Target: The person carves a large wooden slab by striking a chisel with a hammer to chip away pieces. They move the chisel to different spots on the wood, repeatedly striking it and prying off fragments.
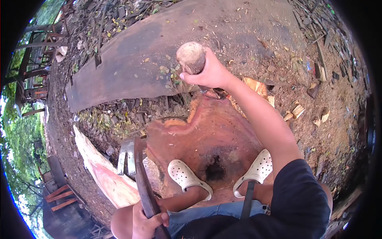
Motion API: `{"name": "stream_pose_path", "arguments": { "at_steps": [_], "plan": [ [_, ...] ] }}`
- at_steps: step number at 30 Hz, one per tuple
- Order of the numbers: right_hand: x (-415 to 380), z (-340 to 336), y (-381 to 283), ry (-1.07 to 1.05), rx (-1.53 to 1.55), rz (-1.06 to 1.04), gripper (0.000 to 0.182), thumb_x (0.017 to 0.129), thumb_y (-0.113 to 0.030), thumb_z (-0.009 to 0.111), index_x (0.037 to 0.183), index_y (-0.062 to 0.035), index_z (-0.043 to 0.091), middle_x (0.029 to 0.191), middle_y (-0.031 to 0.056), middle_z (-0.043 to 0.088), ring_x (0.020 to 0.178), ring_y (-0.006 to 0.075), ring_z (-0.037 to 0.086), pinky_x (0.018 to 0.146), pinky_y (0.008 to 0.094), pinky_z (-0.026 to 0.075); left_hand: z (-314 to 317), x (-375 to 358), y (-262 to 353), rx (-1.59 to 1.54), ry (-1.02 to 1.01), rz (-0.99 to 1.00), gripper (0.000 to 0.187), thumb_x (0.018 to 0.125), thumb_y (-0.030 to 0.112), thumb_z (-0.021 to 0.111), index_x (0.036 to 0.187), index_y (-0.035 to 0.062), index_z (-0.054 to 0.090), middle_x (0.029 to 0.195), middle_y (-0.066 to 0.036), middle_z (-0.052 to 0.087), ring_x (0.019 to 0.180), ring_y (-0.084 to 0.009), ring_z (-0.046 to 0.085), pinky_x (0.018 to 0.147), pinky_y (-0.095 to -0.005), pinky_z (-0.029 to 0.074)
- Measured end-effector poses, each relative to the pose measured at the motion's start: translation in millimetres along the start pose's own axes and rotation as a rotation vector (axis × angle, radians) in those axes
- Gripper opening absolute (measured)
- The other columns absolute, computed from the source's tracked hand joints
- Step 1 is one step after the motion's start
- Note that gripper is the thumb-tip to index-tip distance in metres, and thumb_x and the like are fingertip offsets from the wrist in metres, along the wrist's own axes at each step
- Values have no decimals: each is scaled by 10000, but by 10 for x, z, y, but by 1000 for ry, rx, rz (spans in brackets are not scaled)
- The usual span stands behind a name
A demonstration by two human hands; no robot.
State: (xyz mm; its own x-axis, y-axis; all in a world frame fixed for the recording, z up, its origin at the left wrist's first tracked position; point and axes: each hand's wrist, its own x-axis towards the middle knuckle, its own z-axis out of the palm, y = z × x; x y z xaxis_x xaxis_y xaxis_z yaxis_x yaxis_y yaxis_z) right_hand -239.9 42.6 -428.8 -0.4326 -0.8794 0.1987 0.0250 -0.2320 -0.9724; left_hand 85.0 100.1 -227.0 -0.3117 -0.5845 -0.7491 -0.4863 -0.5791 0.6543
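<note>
My left hand (148, 221), low in the view, wraps round the dark wooden handle of an adze (140, 169). The adze's shiny metal blade (127, 156) sits at the handle's far end, left of the tree stump (207, 133). With my arm stretched forward, my right hand (213, 71) grips a thick round piece of wood (191, 56) beyond the stump's far edge. Its pale, rough end faces up toward me; the lower part is mostly hidden by my hand. The stump's reddish top has a dark hollow near my feet.
Two white clogs (185, 175) stand on the stump, either side of the hollow. A long split slab of pale wood (105, 169) lies at left. A brown sheet (131, 51) covers ground ahead. Wood chunks (296, 111) and chips lie at right. A dark strap (247, 201) hangs by my lap.
</note>
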Motion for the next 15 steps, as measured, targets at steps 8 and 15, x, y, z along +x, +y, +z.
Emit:
{"name": "stream_pose_path", "arguments": {
  "at_steps": [8, 15],
  "plan": [
    [69, -22, 106, -28, -5, 53, 339, 678, -151, 763, 923, -25, 566, 789, -2, 590, 750, 91, 551, 724, 271, 463, -84, -48, -12, 34, -4, -23, 380, 654, 89, 683, 915, -34, 434, 530, -121, 504, 420, -187, 495, 410, -279, 420],
    [-28, 45, 95, 86, -17, 65, 345, 668, -212, 768, 867, 15, 599, 807, 25, 607, 736, 88, 541, 695, 268, 455, -207, 7, -4, 53, -76, -17, 343, 680, 79, 683, 912, -34, 456, 572, -106, 538, 463, -171, 528, 455, -262, 436]
  ]
}}
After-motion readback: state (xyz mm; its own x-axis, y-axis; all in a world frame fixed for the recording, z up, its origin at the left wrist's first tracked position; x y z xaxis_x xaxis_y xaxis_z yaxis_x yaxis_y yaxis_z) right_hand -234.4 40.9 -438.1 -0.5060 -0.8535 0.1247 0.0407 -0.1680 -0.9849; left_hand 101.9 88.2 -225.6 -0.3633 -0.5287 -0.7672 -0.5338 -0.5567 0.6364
